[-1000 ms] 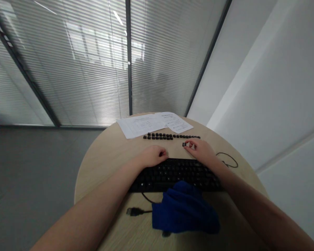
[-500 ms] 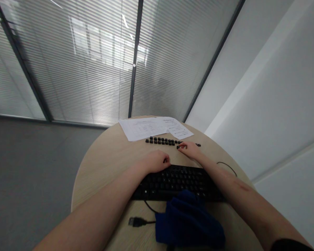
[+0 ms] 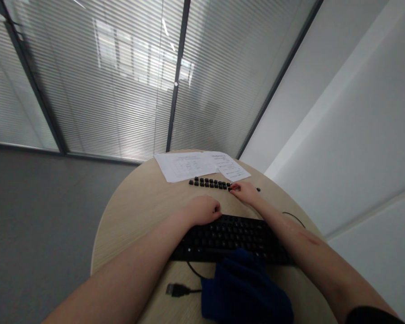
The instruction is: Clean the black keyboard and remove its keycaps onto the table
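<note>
A black keyboard (image 3: 229, 236) lies across the round table. My left hand (image 3: 204, 210) rests at its back edge with fingers curled closed; whatever they hold, if anything, is hidden. Beyond the keyboard, small black keycaps (image 3: 211, 183) lie loose in two rows on the tabletop. My right hand (image 3: 245, 192) is at the right part of these rows, thumb and fingers pinching one keycap (image 3: 229, 189) at the end of the nearer row. The hand hides part of the rows, and another keycap (image 3: 258, 189) shows to its right.
Printed paper sheets (image 3: 189, 166) lie behind the keycaps at the table's (image 3: 121, 216) far edge. A crumpled blue cloth (image 3: 246, 292) covers part of the keyboard's front. Beside it is a USB plug (image 3: 177, 290) on a black cable. Glass with blinds (image 3: 121, 99) stands beyond the table.
The keycap in my right fingers has shifted slightly left, closer to the end of the nearer row. My left hand stays at the keyboard's back edge. The view has tilted a little.
</note>
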A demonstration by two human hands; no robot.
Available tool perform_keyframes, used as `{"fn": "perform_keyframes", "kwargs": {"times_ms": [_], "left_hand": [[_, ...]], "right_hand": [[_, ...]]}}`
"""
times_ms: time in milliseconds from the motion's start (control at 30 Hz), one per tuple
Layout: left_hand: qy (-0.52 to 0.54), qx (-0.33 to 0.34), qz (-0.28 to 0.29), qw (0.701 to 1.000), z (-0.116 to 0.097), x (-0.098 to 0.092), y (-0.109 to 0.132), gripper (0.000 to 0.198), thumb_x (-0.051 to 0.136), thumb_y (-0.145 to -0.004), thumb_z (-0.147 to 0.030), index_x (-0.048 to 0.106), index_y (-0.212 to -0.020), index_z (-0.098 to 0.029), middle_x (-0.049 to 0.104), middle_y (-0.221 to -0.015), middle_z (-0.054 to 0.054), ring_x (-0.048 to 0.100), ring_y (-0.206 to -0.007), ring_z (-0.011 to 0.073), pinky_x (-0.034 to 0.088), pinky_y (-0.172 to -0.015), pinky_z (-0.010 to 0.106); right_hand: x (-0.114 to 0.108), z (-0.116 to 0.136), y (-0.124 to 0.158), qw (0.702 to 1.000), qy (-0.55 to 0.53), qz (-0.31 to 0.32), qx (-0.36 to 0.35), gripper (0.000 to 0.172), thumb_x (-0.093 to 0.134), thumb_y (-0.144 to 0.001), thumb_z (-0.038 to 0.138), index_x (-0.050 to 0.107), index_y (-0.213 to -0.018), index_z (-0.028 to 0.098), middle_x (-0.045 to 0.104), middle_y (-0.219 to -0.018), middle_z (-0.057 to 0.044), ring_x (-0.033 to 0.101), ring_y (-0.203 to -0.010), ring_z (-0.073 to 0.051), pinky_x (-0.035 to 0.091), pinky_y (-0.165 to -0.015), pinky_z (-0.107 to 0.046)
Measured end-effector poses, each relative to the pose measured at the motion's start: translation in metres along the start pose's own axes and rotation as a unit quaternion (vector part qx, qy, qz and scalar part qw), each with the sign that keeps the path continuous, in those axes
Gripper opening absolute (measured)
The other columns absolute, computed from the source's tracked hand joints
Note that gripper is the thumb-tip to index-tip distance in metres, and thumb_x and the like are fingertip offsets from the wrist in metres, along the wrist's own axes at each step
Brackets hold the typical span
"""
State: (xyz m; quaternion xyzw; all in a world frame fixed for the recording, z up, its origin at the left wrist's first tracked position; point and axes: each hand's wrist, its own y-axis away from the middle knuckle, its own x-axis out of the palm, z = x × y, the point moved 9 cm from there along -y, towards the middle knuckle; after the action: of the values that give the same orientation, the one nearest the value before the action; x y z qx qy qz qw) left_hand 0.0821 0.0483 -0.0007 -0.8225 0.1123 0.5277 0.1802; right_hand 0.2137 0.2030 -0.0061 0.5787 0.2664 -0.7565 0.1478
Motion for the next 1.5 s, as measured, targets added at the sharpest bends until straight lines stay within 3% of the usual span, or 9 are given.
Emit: {"fn": "perform_keyframes", "kwargs": {"times_ms": [500,733,800,900,1000,1100,1200,1367,1500], "left_hand": [[-0.026,-0.007,0.021,0.999,-0.004,-0.002,0.002,0.028,0.053,-0.086,-0.038,0.077,-0.089,-0.023,0.075,-0.088,0.01,0.066,-0.08,0.0263,0.045,-0.067,0.033],[-0.05,-0.004,0.04,0.998,-0.005,0.0,0.001,0.03,0.05,-0.088,-0.037,0.076,-0.096,-0.023,0.076,-0.093,0.008,0.068,-0.085,0.0245,0.048,-0.071,0.032],[-0.051,-0.006,0.042,0.998,-0.005,0.0,0.001,0.03,0.051,-0.089,-0.038,0.076,-0.095,-0.023,0.076,-0.092,0.008,0.067,-0.084,0.0243,0.048,-0.071,0.032],[-0.045,-0.009,0.045,0.998,-0.005,0.0,0.001,0.03,0.052,-0.089,-0.039,0.076,-0.094,-0.023,0.075,-0.091,0.008,0.067,-0.084,0.0235,0.048,-0.072,0.031],[-0.043,-0.005,0.043,0.998,-0.004,-0.001,0.0,0.031,0.051,-0.09,-0.039,0.076,-0.094,-0.022,0.075,-0.091,0.007,0.066,-0.084,0.0227,0.047,-0.072,0.031],[-0.043,0.002,0.044,0.998,-0.003,0.001,-0.001,0.032,0.05,-0.091,-0.04,0.075,-0.091,-0.022,0.075,-0.09,0.007,0.066,-0.082,0.0224,0.046,-0.071,0.031],[-0.038,0.0,0.047,0.998,-0.002,0.002,-0.002,0.032,0.049,-0.091,-0.042,0.074,-0.089,-0.022,0.074,-0.088,0.007,0.065,-0.08,0.0216,0.045,-0.07,0.031],[-0.032,-0.004,0.056,0.998,-0.001,-0.001,0.0,0.032,0.049,-0.092,-0.041,0.072,-0.088,-0.02,0.073,-0.087,0.006,0.063,-0.079,0.0205,0.044,-0.071,0.031],[-0.048,-0.004,0.04,0.998,0.003,-0.008,0.0,0.031,0.047,-0.094,-0.039,0.07,-0.086,-0.02,0.072,-0.088,0.007,0.063,-0.081,0.0211,0.045,-0.075,0.033]], "right_hand": [[-0.002,0.002,-0.002,0.999,-0.026,-0.027,0.0,0.017,0.072,-0.079,0.031,0.076,-0.094,0.024,0.077,-0.088,-0.002,0.068,-0.08,-0.02,0.049,-0.069,-0.028],[-0.05,0.002,0.021,0.985,-0.093,-0.144,-0.006,0.037,0.05,-0.093,0.045,0.073,-0.106,0.02,0.075,-0.096,-0.009,0.066,-0.08,-0.022,0.051,-0.076,-0.035],[-0.071,-0.003,0.038,0.967,-0.175,-0.186,0.009,0.05,0.036,-0.097,0.05,0.071,-0.107,0.017,0.073,-0.091,-0.01,0.064,-0.071,-0.019,0.052,-0.069,-0.034],[-0.089,-0.019,0.073,0.862,-0.447,-0.234,0.054,0.057,0.036,-0.095,0.061,0.072,-0.093,0.016,0.068,-0.075,-0.006,0.061,-0.06,-0.017,0.052,-0.059,-0.031],[-0.088,-0.026,0.108,0.754,-0.6,-0.252,0.093,0.05,0.048,-0.089,0.06,0.071,-0.078,0.017,0.062,-0.065,-0.003,0.057,-0.055,-0.014,0.049,-0.052,-0.027],[-0.069,-0.024,0.13,0.706,-0.662,-0.202,0.149,0.047,0.053,-0.086,0.059,0.065,-0.067,0.018,0.039,-0.042,0.005,0.034,-0.036,-0.008,0.032,-0.036,-0.021],[-0.059,-0.013,0.136,0.696,-0.683,-0.158,0.158,0.049,0.052,-0.087,0.063,0.062,-0.067,0.019,0.029,-0.037,0.008,0.027,-0.032,-0.008,0.029,-0.034,-0.02],[-0.06,0.0,0.131,0.729,-0.662,-0.116,0.13,0.042,0.064,-0.081,0.062,0.062,-0.084,0.02,0.053,-0.054,0.004,0.048,-0.043,-0.01,0.042,-0.038,-0.022],[-0.048,-0.004,0.127,0.745,-0.644,-0.105,0.142,0.043,0.071,-0.076,0.06,0.06,-0.089,0.02,0.057,-0.06,0.005,0.051,-0.045,-0.009,0.044,-0.039,-0.021]]}}
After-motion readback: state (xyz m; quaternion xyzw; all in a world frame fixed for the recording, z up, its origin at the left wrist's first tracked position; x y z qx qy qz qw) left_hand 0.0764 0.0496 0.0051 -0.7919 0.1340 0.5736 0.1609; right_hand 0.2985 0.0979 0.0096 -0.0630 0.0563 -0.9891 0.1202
